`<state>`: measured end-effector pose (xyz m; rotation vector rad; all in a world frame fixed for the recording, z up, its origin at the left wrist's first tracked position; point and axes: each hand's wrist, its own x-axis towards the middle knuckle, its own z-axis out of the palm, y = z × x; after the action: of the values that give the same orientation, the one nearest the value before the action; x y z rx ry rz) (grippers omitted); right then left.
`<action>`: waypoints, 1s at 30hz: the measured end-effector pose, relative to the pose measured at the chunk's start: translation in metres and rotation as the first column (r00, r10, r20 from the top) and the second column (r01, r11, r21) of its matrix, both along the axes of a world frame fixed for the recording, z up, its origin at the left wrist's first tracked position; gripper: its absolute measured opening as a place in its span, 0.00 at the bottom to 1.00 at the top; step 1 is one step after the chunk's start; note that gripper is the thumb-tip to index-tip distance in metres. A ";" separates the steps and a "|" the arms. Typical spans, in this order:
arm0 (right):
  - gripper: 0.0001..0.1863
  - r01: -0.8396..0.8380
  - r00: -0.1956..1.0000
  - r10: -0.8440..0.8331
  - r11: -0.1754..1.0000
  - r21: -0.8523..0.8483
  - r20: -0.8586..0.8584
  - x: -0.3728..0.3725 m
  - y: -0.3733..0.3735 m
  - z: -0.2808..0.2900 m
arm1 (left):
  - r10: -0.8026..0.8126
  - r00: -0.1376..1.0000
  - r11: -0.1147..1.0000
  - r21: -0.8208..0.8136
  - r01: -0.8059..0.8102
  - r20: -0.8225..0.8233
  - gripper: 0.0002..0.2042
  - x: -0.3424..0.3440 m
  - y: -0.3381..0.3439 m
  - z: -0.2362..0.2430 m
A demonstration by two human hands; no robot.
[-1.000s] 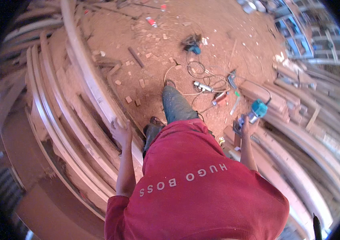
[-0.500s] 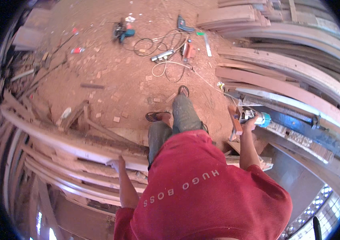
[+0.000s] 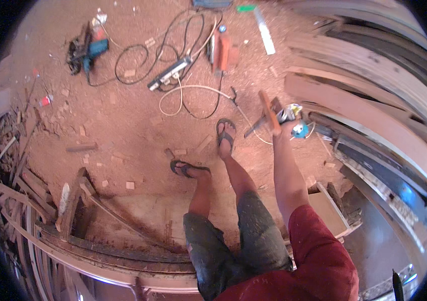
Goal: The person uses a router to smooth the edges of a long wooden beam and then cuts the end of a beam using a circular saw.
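Out to the front right, my right hand (image 3: 285, 129) is closed around a handheld router with a silver body and a teal end (image 3: 300, 130). A wooden guide piece (image 3: 269, 111) is fixed to the router and sticks out on its left side. The router is held above the sawdust-covered floor, and a pale cord hangs near it. At the lower edge, what looks like my left hand (image 3: 137, 289) is by a long curved plank (image 3: 103, 273); it is blurred and mostly cut off, so its fingers do not show.
Ahead on the floor lie a teal circular saw (image 3: 91, 52), a power strip (image 3: 171, 73), tangled cords, an orange power tool (image 3: 222, 54) and a green-ended square (image 3: 264, 34). Long boards (image 3: 344, 100) are stacked at right. Scrap wood (image 3: 73, 205) stands at left. My sandalled feet are below.
My right hand has carried the router away from the stacked boards at right, out over the floor. The view has shifted forward, and my left hand now sits at the lower edge.
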<state>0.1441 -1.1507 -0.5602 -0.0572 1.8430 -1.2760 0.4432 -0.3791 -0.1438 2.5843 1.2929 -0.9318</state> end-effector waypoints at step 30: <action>0.17 -0.438 -0.865 0.282 -0.828 0.351 -0.415 0.628 0.096 0.011 | -0.584 0.719 0.787 -0.044 0.616 -0.378 0.32 -0.002 0.023 -0.002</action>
<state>0.7720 -1.0547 -0.5493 -2.2563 0.3219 0.4697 0.4413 -0.3559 -0.1458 3.0645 0.4993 -1.5649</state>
